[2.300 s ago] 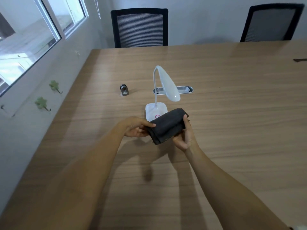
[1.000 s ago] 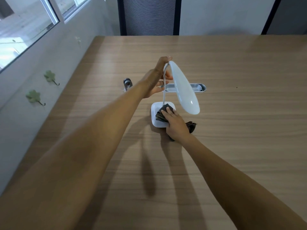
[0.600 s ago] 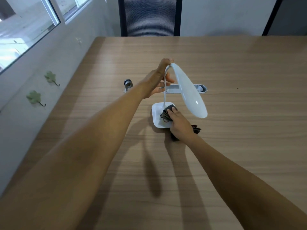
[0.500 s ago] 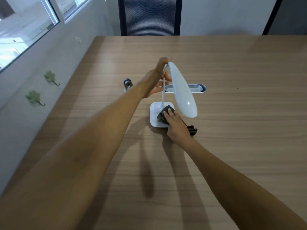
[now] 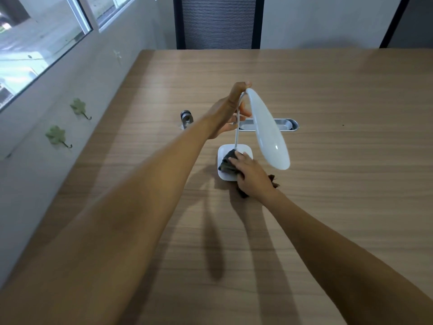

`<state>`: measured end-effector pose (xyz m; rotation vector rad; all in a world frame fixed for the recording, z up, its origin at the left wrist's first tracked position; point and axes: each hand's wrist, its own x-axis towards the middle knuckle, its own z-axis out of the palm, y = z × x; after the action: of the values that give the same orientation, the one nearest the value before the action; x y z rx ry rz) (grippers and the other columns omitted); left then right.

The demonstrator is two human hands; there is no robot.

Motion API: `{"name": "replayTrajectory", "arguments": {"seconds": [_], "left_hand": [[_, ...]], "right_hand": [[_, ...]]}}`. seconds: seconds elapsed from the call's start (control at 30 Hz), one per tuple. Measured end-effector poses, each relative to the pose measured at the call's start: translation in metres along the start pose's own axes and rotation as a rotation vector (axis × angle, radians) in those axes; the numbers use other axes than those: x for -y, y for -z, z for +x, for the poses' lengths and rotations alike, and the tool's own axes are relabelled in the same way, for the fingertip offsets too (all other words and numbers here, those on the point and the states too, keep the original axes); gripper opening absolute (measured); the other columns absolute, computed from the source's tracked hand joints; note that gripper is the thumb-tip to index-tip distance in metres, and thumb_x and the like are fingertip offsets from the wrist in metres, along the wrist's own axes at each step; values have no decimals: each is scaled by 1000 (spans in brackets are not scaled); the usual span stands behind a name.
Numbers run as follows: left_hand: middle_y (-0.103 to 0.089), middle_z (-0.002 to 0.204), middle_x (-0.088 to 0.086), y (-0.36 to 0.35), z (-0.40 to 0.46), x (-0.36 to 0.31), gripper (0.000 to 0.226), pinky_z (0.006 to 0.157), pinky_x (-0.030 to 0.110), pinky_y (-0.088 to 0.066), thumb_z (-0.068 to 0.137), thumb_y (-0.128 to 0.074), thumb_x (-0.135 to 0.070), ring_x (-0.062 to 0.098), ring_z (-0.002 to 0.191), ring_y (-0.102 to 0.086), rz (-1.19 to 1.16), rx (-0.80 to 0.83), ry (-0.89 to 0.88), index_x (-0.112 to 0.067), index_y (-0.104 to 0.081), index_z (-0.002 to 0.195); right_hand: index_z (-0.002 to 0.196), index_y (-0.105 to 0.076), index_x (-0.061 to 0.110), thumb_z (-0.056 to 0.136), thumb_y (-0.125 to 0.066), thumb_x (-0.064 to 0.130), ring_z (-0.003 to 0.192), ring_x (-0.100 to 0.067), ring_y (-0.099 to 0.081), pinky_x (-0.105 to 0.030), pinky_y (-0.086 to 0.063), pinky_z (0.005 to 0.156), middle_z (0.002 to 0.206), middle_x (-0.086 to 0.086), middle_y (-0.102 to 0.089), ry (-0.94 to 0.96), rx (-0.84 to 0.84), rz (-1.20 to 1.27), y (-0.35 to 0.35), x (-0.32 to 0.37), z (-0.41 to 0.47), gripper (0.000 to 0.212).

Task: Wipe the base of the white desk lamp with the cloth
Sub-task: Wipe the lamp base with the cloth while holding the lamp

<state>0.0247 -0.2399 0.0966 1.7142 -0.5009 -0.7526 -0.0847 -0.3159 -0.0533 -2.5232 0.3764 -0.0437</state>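
Observation:
The white desk lamp stands mid-table, its long oval head (image 5: 269, 130) leaning toward me over its square white base (image 5: 223, 175). My left hand (image 5: 228, 113) grips the thin neck just under the head. My right hand (image 5: 251, 175) lies flat on the dark grey cloth (image 5: 226, 164) and presses it onto the base's near right part. The cloth's ends stick out from under my palm onto the wood. Most of the base's top is hidden by the cloth and my hand.
A small metal cylinder (image 5: 186, 118) stands left of the lamp. Behind the lamp a silver oval cable slot (image 5: 284, 125) is set into the wooden table (image 5: 339, 195). A black mesh chair (image 5: 218, 22) is at the far edge. The wall with green hooks (image 5: 56, 136) runs along the left.
Earlier both hands held the folded cloth in front of the lamp. My left hand has since taken the neck and my right hand has been rubbing the cloth back and forth over the base.

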Motion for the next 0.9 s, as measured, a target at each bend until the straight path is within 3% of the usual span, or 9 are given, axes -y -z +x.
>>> {"name": "replayTrajectory", "arguments": {"seconds": [0.07, 0.27, 0.33, 0.4, 0.47, 0.53, 0.63, 0.8, 0.9], "left_hand": [[-64, 118, 17, -1, 0, 1, 71, 105, 50, -44, 54, -43, -80, 34, 118, -57, 4, -8, 0, -18, -59, 86], [-62, 121, 21, 0, 3, 2, 76, 105, 50, -44, 54, -41, -80, 36, 119, -56, -2, -20, -2, -16, -60, 90], [-64, 114, 19, 0, 3, 3, 75, 105, 50, -44, 54, -43, -79, 37, 120, -56, 0, -19, 2, -15, -61, 89], [-66, 106, 13, 1, 5, 3, 76, 105, 50, -45, 54, -46, -79, 35, 118, -58, 0, -24, 14, -14, -63, 90], [-67, 105, 11, 1, 6, 3, 80, 104, 49, -45, 53, -46, -79, 33, 115, -60, 7, -23, 15, -13, -64, 93], [-67, 110, 12, 1, 4, 3, 81, 105, 49, -44, 52, -46, -80, 31, 114, -60, 11, -16, 9, -12, -64, 94], [-66, 114, 13, 0, 3, 3, 78, 105, 50, -44, 53, -45, -80, 30, 114, -60, 6, -18, 6, -15, -63, 91], [-64, 117, 15, 1, 4, 3, 75, 105, 51, -44, 53, -42, -81, 33, 116, -58, 13, -21, 3, -18, -61, 89], [-64, 118, 15, 2, 5, 4, 75, 105, 49, -44, 53, -43, -81, 32, 117, -58, 11, -15, 12, -17, -61, 89]], "right_hand": [[140, -43, 17, 79, -31, 15, 143, -28, -26, -37, -20, 117, 155, -7, -30, 51, 19, -40, -9, -3, 0, 63], [134, -51, 9, 76, -35, -3, 143, -26, -27, -32, -14, 118, 150, -11, -38, 236, 44, -8, -3, -14, -34, 60], [126, -58, 5, 73, -34, -1, 136, -27, -40, -32, -24, 116, 142, -14, -50, 164, -58, 112, -2, -17, -41, 59], [122, -60, 3, 76, -37, -2, 126, -31, -51, -28, -35, 108, 132, -18, -59, -26, -250, 233, 2, -18, -33, 52], [127, -55, 4, 84, -40, -1, 127, -30, -49, -20, -33, 104, 134, -16, -56, -172, -333, 308, 6, -12, -13, 46], [137, -46, 12, 88, -42, 4, 138, -24, -35, -22, -23, 114, 149, -9, -40, -140, -234, 304, 3, -3, 6, 50], [143, -38, 15, 88, -41, 2, 146, -25, -19, -36, -15, 119, 158, -6, -23, 19, -90, 45, -14, 2, 10, 57], [140, -41, 17, 79, -38, -5, 146, -19, -13, -36, -2, 119, 156, -4, -28, 256, 55, -10, -11, -17, -30, 65], [130, -55, 10, 76, -36, -6, 138, -16, -31, -28, -15, 118, 146, -9, -45, 194, -32, 164, -3, -23, -44, 60]]}}
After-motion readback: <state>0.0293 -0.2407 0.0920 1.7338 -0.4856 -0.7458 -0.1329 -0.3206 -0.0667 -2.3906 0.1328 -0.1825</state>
